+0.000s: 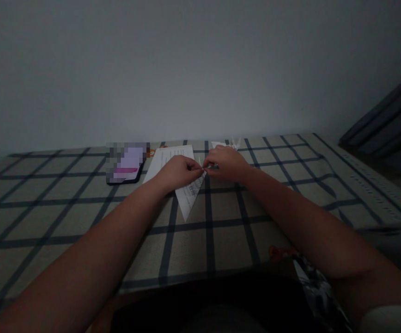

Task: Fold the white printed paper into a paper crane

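Note:
A folded white paper triangle (189, 196) with printed text points down toward me over the checked tablecloth (221, 240). My left hand (178, 172) pinches its upper corner from the left. My right hand (225, 163) pinches the same top edge from the right, fingertips almost meeting the left ones. Both hands are closed on the paper. A flat printed white sheet (167, 159) lies just behind my left hand.
A phone (126, 164) with a lit screen lies left of the sheet. Small white folded paper pieces (228, 144) sit behind my right hand near the wall. A dark slatted object (387, 129) stands at the far right. The room is dim.

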